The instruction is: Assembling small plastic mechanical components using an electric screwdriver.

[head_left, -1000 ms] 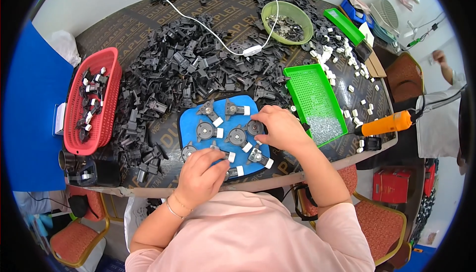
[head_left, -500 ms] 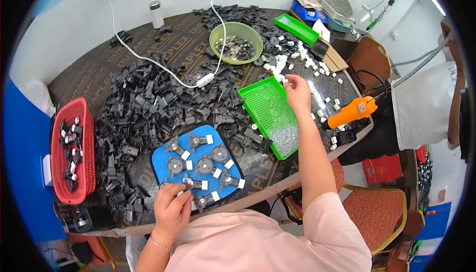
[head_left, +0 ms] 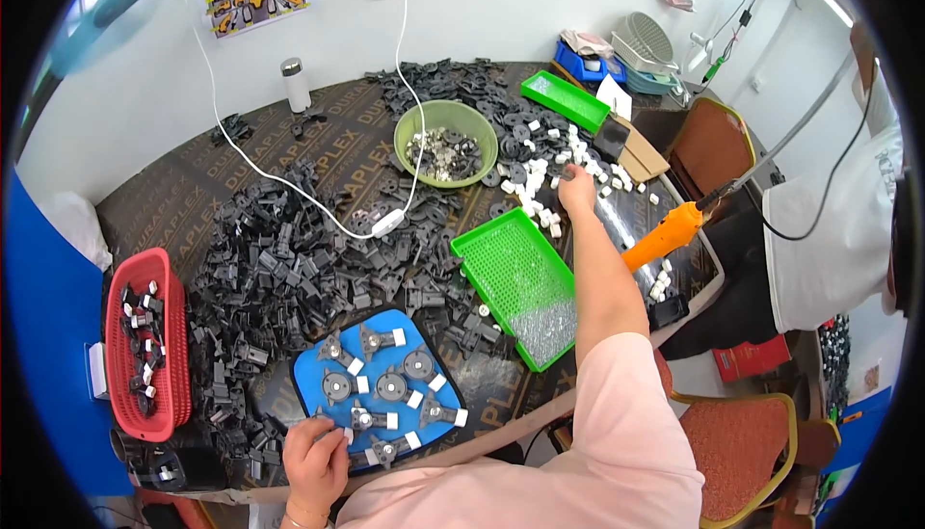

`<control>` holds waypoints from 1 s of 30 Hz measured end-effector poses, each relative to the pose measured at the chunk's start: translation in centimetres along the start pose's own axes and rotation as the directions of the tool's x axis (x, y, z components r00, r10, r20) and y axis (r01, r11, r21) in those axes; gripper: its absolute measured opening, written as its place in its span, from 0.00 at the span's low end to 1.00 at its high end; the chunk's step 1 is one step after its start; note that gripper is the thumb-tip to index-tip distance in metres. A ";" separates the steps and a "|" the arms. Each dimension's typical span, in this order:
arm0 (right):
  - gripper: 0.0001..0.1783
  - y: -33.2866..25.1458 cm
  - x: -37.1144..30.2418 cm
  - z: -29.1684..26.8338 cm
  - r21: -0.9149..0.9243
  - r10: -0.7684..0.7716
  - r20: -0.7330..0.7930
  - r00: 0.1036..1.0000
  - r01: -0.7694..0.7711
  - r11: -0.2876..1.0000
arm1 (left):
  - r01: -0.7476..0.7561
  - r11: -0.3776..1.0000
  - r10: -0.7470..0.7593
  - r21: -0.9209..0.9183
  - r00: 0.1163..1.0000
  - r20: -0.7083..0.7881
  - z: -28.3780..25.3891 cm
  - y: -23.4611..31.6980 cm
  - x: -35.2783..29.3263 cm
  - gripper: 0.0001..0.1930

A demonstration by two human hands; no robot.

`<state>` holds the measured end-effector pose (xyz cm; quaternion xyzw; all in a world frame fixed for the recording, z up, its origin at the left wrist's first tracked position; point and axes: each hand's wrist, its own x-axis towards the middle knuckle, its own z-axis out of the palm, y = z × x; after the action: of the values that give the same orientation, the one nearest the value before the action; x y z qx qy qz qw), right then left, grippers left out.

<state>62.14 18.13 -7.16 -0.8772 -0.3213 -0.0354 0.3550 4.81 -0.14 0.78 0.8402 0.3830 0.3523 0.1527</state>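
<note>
Both hands are well apart from each other: the left hand is at the near left edge of a blue mat, its fingers bent beside the black assemblies with white ends, and whether it grips anything I cannot tell. On the far right, the right hand reaches out to the scattered white pieces, fingers drawn together; what they hold, if anything, is too small to tell. The assemblies lie on the mat at the near edge of the table, left of a green tray with small shiny bits along its near end. Beyond the mat spreads a heap of black parts, with a red basket on its left, a green bowl at its far right, and an orange tool right of the right forearm.
</note>
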 end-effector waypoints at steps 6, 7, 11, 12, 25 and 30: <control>0.20 -0.4 2.9 2.2 -0.119 -0.053 0.268 0.962 0.088 0.989 | 0.091 0.993 -0.089 0.074 0.996 -0.023 0.2 0.2 -0.4 0.11; 0.16 -0.6 2.7 2.0 -0.145 -0.130 0.216 0.968 0.163 0.976 | 0.105 0.990 -0.104 0.093 0.994 -0.022 0.2 0.3 -0.3 0.11; 0.10 -2.1 4.4 1.6 -0.079 -0.142 0.052 0.988 0.146 0.986 | 0.132 0.985 -0.131 0.109 0.991 -0.015 0.4 0.0 0.1 0.11; 0.11 -2.5 5.0 1.6 -0.019 -0.185 -0.045 0.982 0.185 0.983 | 0.136 0.985 -0.135 0.106 0.991 -0.017 0.4 -0.2 0.3 0.11; 0.29 -10.0 6.1 8.6 -0.300 -0.388 0.310 0.868 0.477 0.826 | 0.146 0.981 -0.149 0.131 0.989 0.015 0.2 -1.1 1.8 0.08; 0.26 -9.6 5.0 5.6 -0.194 -0.362 0.432 0.826 0.477 0.857 | 0.142 0.983 -0.142 0.117 0.990 -0.012 0.7 -1.0 1.2 0.09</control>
<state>59.56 29.64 -4.14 -0.8162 -0.5618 0.0103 0.1348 5.30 1.38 0.32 0.8176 0.4623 0.3188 0.1273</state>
